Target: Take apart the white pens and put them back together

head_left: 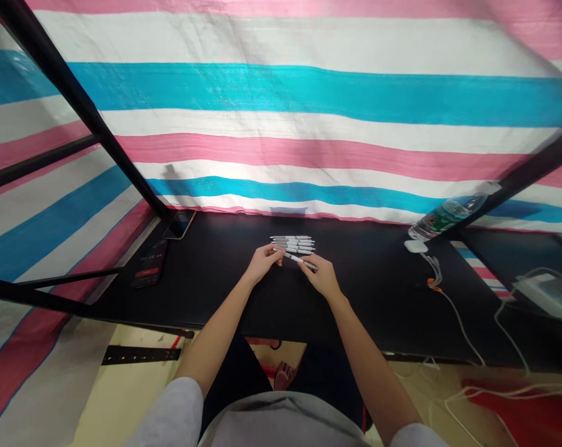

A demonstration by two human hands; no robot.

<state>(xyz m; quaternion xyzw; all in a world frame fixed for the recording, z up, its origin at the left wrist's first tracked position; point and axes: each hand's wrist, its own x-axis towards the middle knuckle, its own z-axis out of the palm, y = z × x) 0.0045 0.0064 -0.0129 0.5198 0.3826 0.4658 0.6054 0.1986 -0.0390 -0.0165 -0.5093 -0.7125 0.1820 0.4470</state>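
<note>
Between my two hands is a white pen (294, 257) with a dark grip, held at a slant just above the black table. My left hand (263, 261) pinches its upper left end with the fingertips. Around its lower right end, the fingers of my right hand (321, 273) are closed. Right behind my hands, several similar white pens (293, 243) lie side by side on the table, their tips and clips pointing left and right. The front of that row is partly covered by my left fingers.
On the black table (206, 273), two phones (149, 266) lie at the left. A water bottle (443, 218) leans at the back right beside a white charger (415, 246) and its cable (456, 313). Black frame bars (76, 93) and a striped sheet (281, 93) enclose the table.
</note>
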